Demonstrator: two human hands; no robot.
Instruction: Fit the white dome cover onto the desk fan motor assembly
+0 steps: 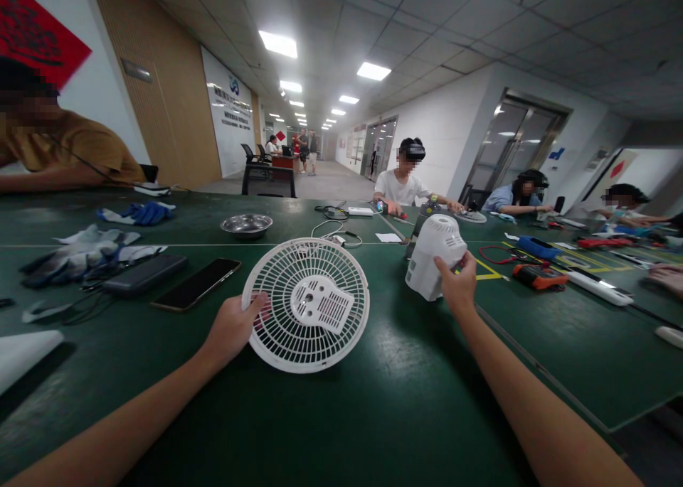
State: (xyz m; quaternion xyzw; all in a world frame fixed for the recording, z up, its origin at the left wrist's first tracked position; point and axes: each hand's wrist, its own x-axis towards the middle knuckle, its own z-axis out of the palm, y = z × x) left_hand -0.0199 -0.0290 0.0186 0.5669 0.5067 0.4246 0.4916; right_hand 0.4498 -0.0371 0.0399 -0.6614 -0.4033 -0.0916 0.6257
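Observation:
My left hand (235,330) grips the left rim of a round white fan grille (336,313), thumb on the near face. The grille is tilted toward me above the green table (405,416), showing its slotted centre plate. On the right, my right hand (459,277) is closed on the side of a white plastic fan motor housing (430,263) with vent slots at its top. The fingers behind the housing are partly hidden. Grille and housing are held apart from each other.
Left of the grille lie a smartphone (197,285), a dark case (145,275) and work gloves (80,256). A metal bowl (246,225) and white cable (328,227) sit beyond. To the right are an orange multimeter (540,277) and a white power strip (600,288). Co-workers sit around the table.

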